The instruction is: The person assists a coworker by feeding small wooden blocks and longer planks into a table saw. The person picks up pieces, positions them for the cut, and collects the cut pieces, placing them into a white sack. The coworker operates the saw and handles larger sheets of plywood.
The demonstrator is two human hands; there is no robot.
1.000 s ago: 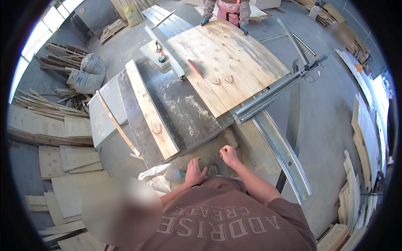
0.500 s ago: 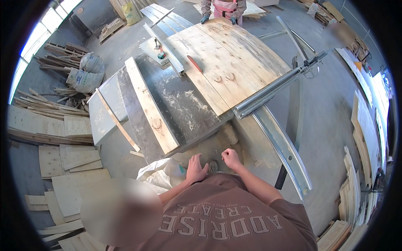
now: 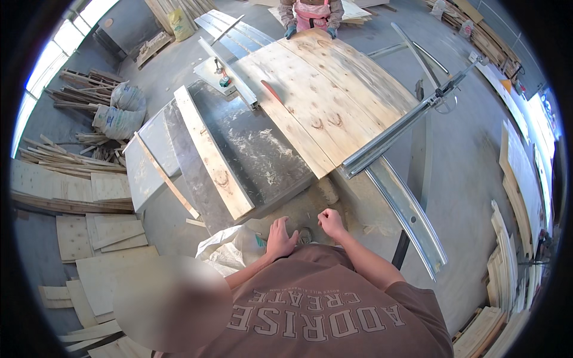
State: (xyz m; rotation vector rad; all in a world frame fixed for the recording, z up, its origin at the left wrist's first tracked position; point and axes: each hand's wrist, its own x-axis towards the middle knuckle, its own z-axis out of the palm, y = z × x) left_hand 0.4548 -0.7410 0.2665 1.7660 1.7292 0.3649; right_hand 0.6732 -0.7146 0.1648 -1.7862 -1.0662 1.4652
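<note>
My left hand (image 3: 281,238) hovers in front of my shirt with its fingers apart and nothing in them. Beside it, my right hand (image 3: 332,224) is closed in a loose fist; nothing shows in it. Both are apart from the saw table (image 3: 262,155), whose dark top is strewn with wood shavings. A large plywood panel (image 3: 340,101) lies across its right part, its near corner jutting past the table's front edge. At the far end a co-worker's gloved hands (image 3: 290,32) rest on the panel. A long plywood strip (image 3: 212,158) lies on the left.
A metal fence (image 3: 236,80) runs along the panel's left side, near a red guard (image 3: 276,95). A metal sliding rail (image 3: 412,221) extends on the right. A white sack (image 3: 230,247) stands by my left arm. Plywood offcuts (image 3: 116,271) lie at left.
The plywood panel has slid nearer to me, its near corner now farther past the table edge. My hands have barely moved. The view has shifted slightly.
</note>
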